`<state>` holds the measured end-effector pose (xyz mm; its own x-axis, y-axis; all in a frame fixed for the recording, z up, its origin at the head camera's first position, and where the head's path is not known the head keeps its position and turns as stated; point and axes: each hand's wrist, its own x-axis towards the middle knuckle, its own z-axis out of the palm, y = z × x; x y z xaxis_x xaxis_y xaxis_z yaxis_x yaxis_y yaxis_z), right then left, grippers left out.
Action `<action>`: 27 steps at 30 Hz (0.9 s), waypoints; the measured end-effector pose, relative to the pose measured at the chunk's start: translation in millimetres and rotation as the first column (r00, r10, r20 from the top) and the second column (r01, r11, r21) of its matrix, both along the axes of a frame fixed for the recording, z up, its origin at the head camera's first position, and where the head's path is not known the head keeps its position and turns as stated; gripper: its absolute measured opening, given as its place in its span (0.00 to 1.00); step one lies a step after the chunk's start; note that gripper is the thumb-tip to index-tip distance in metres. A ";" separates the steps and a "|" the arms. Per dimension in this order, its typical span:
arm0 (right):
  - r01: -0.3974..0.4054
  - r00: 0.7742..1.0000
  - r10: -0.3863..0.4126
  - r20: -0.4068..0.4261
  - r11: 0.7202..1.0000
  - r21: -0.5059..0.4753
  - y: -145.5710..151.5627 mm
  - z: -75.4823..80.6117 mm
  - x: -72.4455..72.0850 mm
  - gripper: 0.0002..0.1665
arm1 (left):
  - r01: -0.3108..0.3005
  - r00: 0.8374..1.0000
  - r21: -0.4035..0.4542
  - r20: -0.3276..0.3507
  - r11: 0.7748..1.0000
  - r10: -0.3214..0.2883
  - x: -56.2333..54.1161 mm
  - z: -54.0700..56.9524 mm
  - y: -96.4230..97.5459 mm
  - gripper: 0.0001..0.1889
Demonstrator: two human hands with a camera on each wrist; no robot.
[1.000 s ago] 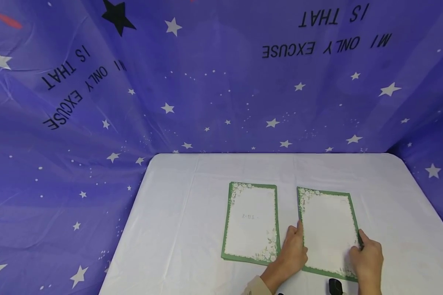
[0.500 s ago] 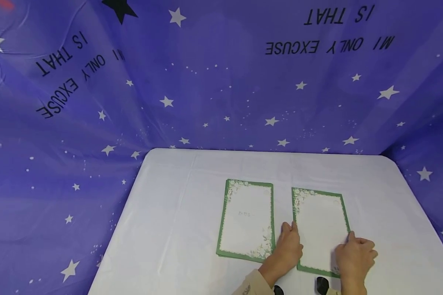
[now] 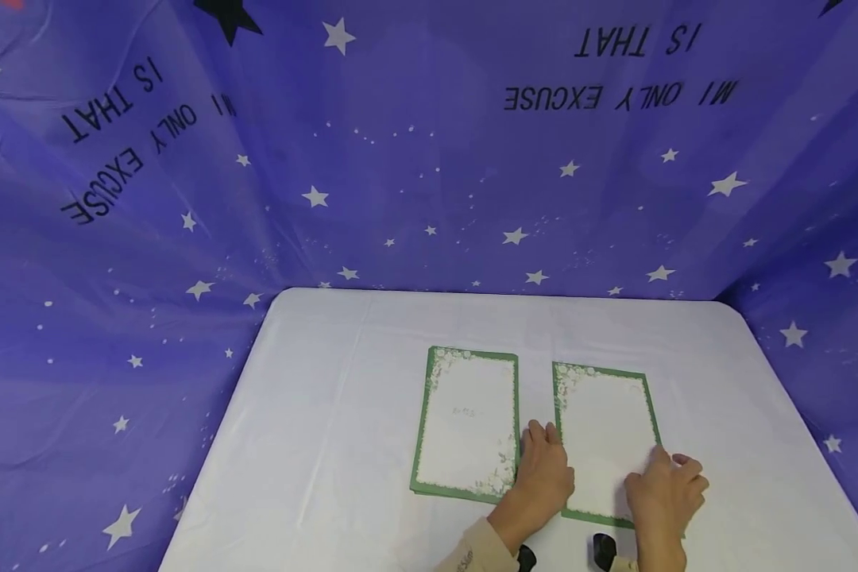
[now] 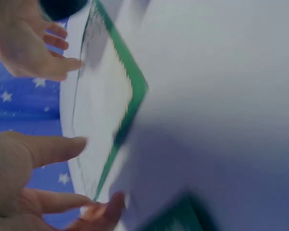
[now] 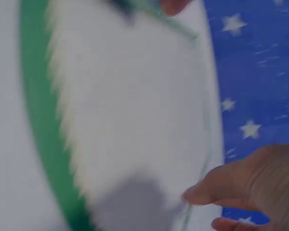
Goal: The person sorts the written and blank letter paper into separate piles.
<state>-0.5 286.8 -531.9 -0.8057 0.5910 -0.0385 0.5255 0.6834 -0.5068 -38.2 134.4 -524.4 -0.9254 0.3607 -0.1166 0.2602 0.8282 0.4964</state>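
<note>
Two upright green-bordered sheets with white flowers in the corners lie on the white table. The left sheet (image 3: 465, 437) tops a small stack, its edges slightly offset, and carries faint writing mid-page. The right sheet (image 3: 600, 429) looks blank. Between the two is my left hand (image 3: 543, 477), its thumb and fingers spread apart beside the right sheet's left edge in the left wrist view. My right hand (image 3: 661, 488) overlaps the right sheet's lower right edge. In the right wrist view its thumb (image 5: 202, 192) reaches that edge, fingers loose.
White cloth covers the table (image 3: 314, 397), whose rounded far corners meet a purple curtain (image 3: 429, 175) printed with stars and lettering. Black wrist devices (image 3: 604, 550) show at the front edge below the hands.
My left hand has drawn off the right sheet's left edge toward the left stack. The right hand's fingers have loosened at the right edge. The head view has shifted slightly.
</note>
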 end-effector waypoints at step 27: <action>-0.288 0.956 0.235 -0.175 0.864 -0.412 -121.1 -10.4 -21.6 0.25 | -0.495 0.867 0.389 0.167 0.777 0.469 -16.6 -7.2 -172.4 0.29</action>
<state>-22.1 165.8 -542.3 -0.9427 0.3043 -0.1367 0.2777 0.4891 -0.8269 -54.9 -38.0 -531.6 -0.9873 -0.1045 -0.1197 -0.1578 0.5574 0.8151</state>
